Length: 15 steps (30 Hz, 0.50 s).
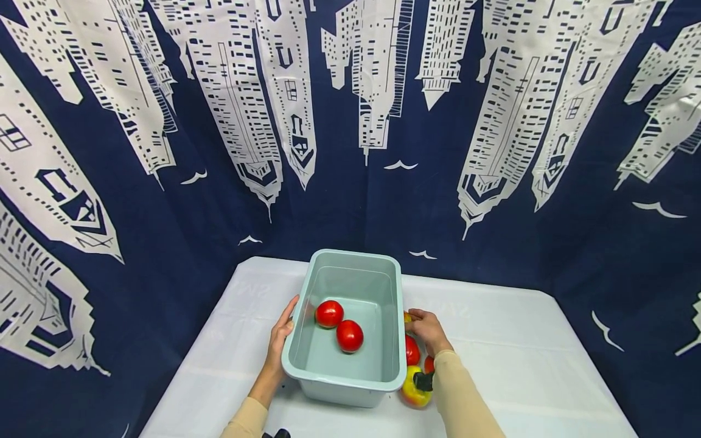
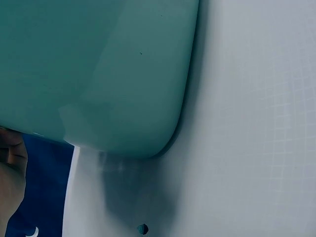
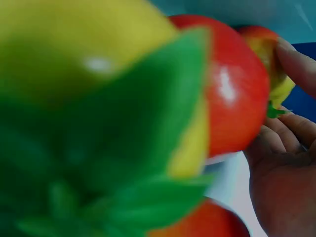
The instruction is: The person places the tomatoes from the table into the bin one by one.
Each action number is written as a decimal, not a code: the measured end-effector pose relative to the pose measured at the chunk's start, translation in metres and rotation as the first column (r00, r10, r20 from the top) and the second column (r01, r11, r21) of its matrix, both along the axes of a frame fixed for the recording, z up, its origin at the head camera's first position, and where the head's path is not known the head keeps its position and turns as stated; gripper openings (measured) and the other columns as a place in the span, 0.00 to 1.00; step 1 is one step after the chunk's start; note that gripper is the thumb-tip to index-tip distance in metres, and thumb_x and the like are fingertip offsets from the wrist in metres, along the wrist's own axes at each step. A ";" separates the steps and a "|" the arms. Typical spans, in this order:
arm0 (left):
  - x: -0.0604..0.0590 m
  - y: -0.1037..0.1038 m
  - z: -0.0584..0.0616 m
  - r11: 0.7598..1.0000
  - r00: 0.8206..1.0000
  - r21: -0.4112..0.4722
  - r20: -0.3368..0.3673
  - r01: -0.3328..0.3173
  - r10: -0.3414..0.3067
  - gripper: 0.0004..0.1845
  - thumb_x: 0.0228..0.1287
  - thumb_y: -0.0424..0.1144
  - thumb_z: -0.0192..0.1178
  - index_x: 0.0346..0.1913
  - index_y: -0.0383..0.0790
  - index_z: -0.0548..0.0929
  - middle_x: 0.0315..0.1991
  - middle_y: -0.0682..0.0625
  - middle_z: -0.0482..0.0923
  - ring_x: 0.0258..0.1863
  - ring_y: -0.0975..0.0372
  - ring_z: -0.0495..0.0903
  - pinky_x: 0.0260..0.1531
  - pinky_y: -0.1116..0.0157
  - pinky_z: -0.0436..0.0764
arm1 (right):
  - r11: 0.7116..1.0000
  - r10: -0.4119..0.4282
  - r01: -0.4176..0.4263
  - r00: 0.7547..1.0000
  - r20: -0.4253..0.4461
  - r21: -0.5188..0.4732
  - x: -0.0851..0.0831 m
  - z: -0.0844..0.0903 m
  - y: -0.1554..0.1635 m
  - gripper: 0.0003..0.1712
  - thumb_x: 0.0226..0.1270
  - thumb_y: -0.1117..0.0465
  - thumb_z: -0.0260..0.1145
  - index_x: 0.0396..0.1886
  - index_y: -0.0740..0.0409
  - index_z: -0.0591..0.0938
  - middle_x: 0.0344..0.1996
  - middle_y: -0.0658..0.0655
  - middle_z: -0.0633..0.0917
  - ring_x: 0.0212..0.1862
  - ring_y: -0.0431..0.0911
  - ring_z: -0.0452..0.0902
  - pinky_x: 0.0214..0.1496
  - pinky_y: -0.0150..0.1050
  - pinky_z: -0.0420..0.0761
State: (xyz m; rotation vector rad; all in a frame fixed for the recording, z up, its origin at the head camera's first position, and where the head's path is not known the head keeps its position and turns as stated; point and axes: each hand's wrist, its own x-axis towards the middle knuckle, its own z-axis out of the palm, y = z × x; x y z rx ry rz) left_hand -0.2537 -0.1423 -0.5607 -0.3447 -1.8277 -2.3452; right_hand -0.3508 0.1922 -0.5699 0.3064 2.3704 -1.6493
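From the head camera, a smooth, pale green plastic tub (image 1: 350,328) with rounded corners and a rolled rim sits on a white tablecloth (image 1: 520,353), and two glossy round red tomatoes (image 1: 339,325) lie side by side on its floor. The left hand (image 1: 282,334) lies along the tub's left wall with its fingers straight and close together, pressed flat against the rim. The right hand (image 1: 429,330) is just outside the right wall, fingers curled over a yellow and red fruit (image 1: 408,317) at the rim; more fruit is bunched between the wall and the forearm, including a red tomato (image 1: 412,351) and a yellow and red pepper (image 1: 414,392) nearer the person. A dark blue curtain (image 1: 350,121) printed with white skyscrapers hangs behind. The left wrist camera shows the tub's smooth rounded corner (image 2: 123,89) resting on the faintly checked cloth (image 2: 256,123); only a sliver of the hand (image 2: 11,173) shows at the left edge, too little to tell how its fingers lie. The right wrist camera, very close and blurred, shows a yellow fruit with green leaves (image 3: 98,123) filling the front, a shiny red tomato (image 3: 232,94) behind it, and the right hand's fingers (image 3: 296,64) curled round the yellow and red fruit (image 3: 269,59) at the top right.
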 end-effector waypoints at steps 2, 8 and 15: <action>0.000 0.001 0.001 1.000 1.000 0.001 0.003 0.007 -0.007 0.33 0.66 0.33 0.31 0.76 0.42 0.54 0.78 0.41 0.49 0.71 0.65 0.62 0.61 0.72 0.66 | 1.000 0.003 -0.004 1.000 0.008 0.010 0.001 -0.002 0.001 0.38 0.54 0.66 0.67 0.66 0.69 0.69 0.62 0.71 0.74 0.58 0.60 0.74 0.68 0.58 0.67; 0.000 0.001 0.001 1.000 1.000 0.012 0.025 -0.004 0.004 0.33 0.66 0.34 0.31 0.76 0.44 0.55 0.78 0.45 0.50 0.69 0.69 0.62 0.62 0.72 0.66 | 1.000 0.018 -0.018 0.999 0.043 0.000 0.003 -0.006 0.002 0.37 0.54 0.66 0.68 0.66 0.66 0.70 0.61 0.68 0.75 0.58 0.60 0.72 0.67 0.59 0.68; 0.000 0.001 -0.001 1.000 1.000 0.016 0.017 -0.001 0.001 0.33 0.65 0.34 0.31 0.76 0.44 0.55 0.77 0.42 0.52 0.67 0.69 0.66 0.60 0.72 0.68 | 1.000 0.006 -0.007 0.999 0.038 0.028 0.004 -0.008 0.001 0.37 0.54 0.66 0.68 0.66 0.65 0.71 0.62 0.69 0.75 0.58 0.60 0.72 0.67 0.59 0.67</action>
